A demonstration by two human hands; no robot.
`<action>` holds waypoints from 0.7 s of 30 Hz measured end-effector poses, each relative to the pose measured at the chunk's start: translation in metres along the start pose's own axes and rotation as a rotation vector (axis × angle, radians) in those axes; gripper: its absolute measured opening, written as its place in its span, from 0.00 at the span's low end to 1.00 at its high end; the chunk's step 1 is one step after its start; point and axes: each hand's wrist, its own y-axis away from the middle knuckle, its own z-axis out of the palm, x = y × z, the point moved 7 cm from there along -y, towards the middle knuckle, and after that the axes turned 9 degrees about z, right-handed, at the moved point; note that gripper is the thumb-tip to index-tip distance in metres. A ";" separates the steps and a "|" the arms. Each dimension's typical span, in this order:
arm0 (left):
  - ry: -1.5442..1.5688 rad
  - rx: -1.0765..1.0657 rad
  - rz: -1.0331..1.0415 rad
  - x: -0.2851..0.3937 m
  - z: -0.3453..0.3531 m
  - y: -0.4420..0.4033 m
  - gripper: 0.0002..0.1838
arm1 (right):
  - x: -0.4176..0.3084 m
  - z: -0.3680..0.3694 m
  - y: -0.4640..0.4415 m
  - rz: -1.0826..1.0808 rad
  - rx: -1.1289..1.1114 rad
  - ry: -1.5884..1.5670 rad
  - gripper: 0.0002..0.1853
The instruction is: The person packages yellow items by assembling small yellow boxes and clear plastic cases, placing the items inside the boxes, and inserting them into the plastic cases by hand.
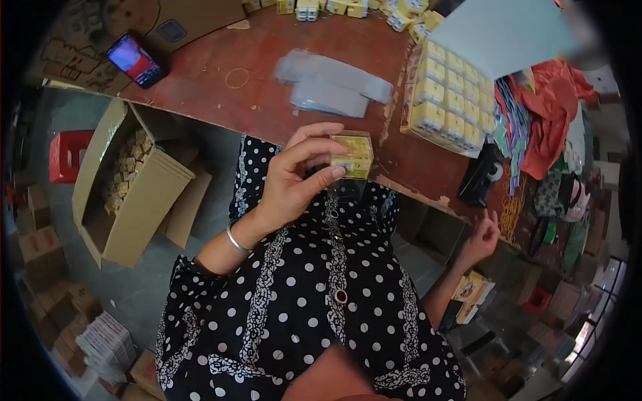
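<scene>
My left hand (294, 174) is closed around a small yellow box (352, 152) in a clear plastic case, held over my lap just off the table edge. Thumb and fingers grip its left side, and the clear case extends below the yellow part. By the table's right front edge, my right hand (480, 240) has its fingers loosely apart, with nothing visible in them. Closest to it are a black tape dispenser (476, 177) and a pile of yellow rubber bands (513, 212). Flat clear plastic sleeves (331, 100) lie on the red table beyond my left hand.
A tray of yellow boxes (445, 100) stands at the right, under a raised pale lid (508, 33). Red cloth (555, 113) lies beyond it. A phone (137, 60) leans at the back left. An open carton (150, 200) of small boxes sits below the table's left.
</scene>
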 end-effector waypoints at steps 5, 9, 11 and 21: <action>-0.366 -0.083 0.186 0.015 0.001 -0.004 0.14 | -0.126 0.114 0.059 -0.012 -0.434 -0.198 0.03; -0.485 -0.065 0.360 0.029 0.011 -0.005 0.14 | -0.146 0.222 0.123 0.245 -0.845 -0.412 0.04; -0.510 -0.061 0.365 0.031 0.009 -0.002 0.15 | -0.141 0.254 0.140 0.324 -0.942 -0.449 0.04; -0.727 -0.022 0.462 0.031 0.003 0.000 0.17 | -0.136 0.282 0.153 0.283 -0.957 -0.331 0.07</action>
